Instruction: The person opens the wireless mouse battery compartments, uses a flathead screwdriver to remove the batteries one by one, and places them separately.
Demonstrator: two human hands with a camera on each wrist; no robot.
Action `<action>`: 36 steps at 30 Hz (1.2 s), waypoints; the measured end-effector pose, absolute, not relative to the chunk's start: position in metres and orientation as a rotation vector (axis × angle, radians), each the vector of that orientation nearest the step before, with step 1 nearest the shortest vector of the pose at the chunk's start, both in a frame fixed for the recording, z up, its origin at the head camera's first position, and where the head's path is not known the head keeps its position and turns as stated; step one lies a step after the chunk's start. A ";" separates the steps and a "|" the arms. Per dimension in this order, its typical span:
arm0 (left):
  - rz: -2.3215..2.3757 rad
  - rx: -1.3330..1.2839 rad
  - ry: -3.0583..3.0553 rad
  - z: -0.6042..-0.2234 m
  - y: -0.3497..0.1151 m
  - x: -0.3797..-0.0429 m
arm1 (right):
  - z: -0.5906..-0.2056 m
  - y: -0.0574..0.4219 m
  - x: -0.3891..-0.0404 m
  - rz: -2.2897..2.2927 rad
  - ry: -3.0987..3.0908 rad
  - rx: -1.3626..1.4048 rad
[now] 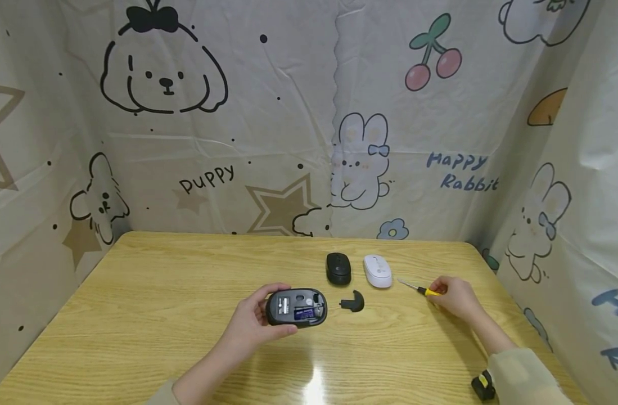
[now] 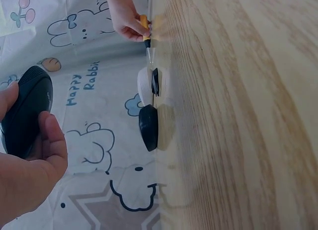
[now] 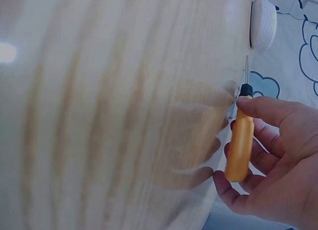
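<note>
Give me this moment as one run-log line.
left hand: holds black oval mouse, dark-blue battery exposed | right hand: holds yellow-handled screwdriver | wood-grain table: black curved piece, white oval mouse, second black mouse

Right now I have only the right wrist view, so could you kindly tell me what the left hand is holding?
Observer: The left hand holds a dark mouse.
Operator: Thank you; which side of it faces the head camera, please?
Observer: Its underside, with a battery showing in an uncovered slot.
Operator: And may I ask what lies closest to that mouse in the head view?
Observer: A small black piece with a rounded end, lying on the table just to the right of the mouse in that picture.
</note>
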State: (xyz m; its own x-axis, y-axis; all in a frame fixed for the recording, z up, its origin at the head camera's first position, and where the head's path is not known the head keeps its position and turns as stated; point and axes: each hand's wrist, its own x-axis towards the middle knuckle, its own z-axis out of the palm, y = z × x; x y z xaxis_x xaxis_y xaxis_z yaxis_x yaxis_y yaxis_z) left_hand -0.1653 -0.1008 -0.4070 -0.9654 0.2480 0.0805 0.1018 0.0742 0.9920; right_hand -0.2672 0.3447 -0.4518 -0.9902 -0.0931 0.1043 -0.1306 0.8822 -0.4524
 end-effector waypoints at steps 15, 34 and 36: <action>2.046 0.358 2.192 -0.405 -0.100 -0.164 | -0.445 0.343 -0.263 0.750 -3.028 0.163; 2.045 0.358 2.194 -0.402 -0.100 -0.163 | -0.401 0.316 -0.252 0.692 -2.871 0.323; 2.042 0.365 2.197 -0.402 -0.100 -0.163 | -0.397 0.313 -0.250 0.686 -2.856 0.337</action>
State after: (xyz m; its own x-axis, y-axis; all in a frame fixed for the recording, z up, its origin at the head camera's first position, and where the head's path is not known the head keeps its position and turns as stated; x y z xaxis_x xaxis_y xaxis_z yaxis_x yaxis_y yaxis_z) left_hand -0.1629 -0.0997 -0.4022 -0.9637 0.2559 0.0757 0.0943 0.0610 0.9937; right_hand -0.2499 0.3127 -0.3966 -0.9572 -0.1754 0.2300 -0.2608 0.8674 -0.4238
